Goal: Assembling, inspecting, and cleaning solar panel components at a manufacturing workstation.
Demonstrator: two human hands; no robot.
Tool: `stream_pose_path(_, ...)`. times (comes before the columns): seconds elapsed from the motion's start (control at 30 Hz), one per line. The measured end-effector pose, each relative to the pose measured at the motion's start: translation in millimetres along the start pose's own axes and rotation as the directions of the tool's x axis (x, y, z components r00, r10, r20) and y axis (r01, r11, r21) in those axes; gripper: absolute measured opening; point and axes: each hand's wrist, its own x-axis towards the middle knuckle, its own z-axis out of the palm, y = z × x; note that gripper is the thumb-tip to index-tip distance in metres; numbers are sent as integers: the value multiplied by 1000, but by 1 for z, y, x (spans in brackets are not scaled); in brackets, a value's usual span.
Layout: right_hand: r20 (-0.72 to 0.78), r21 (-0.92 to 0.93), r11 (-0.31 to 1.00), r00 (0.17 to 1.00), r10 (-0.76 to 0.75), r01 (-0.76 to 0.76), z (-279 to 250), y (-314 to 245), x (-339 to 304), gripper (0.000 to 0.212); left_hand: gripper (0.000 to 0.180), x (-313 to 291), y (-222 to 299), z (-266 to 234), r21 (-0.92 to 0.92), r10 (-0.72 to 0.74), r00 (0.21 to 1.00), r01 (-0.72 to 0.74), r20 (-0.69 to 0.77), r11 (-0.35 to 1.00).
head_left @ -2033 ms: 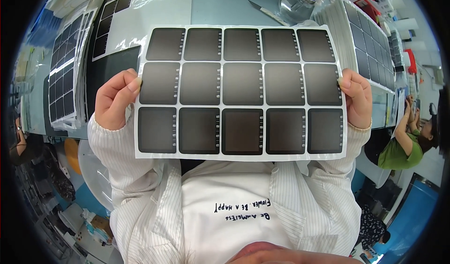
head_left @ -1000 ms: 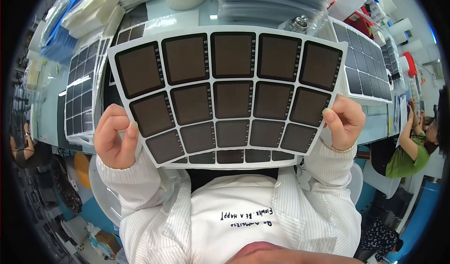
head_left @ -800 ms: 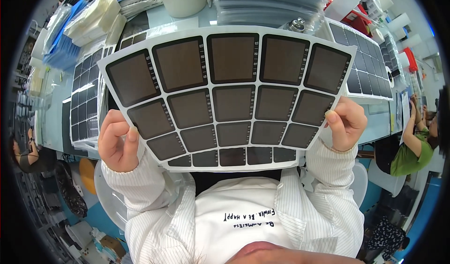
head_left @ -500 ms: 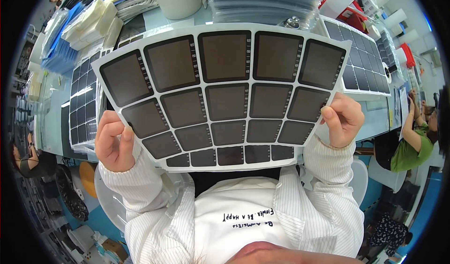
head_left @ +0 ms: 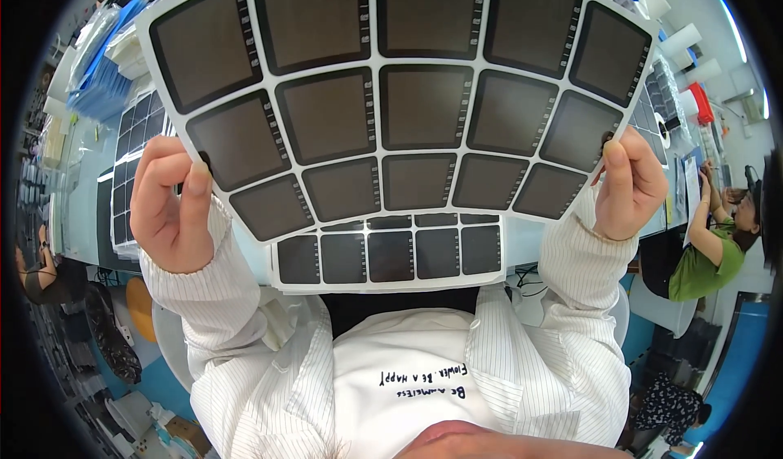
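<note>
The left hand (head_left: 171, 214) at nine o'clock and the right hand (head_left: 628, 186) at three o'clock each pinch an edge of the white sheet of dark squares (head_left: 391, 108), raised above the counter (head_left: 81, 206); this looks like inspection, calling next for steady tilting

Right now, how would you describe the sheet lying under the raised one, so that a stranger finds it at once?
Start from the big white sheet of dark squares held up by the left hand and right hand. Just below its lower edge, a second sheet lies flat. Only one full row of its dark squares shows, looking much smaller.
</note>
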Motion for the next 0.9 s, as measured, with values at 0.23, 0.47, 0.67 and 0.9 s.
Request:
stream_pose_path(0.23, 7, -30, 999, 1000, -17, 17, -8, -2, -1, 12, 8, 7, -1, 3, 26, 77, 997, -77, 8, 997)
stream_pose_path(0.47, 37, -6, 1000, 999, 10, -10, -12, -2, -2, 11, 9, 10, 2, 9, 24, 77, 997, -77, 11, 997)
stream_pose_path(0.67, -13, -92, 995, 999, -46, 44, -21, 5, -3, 15, 9, 15, 6, 13, 22, 77, 993, -79, 87, 997)
stream_pose_path(0.9, 0, -117, 947, 954, 301, -299, -60, 9, -6, 15, 11, 44, 29, 45, 49, 200, 945, -219, 258, 974)
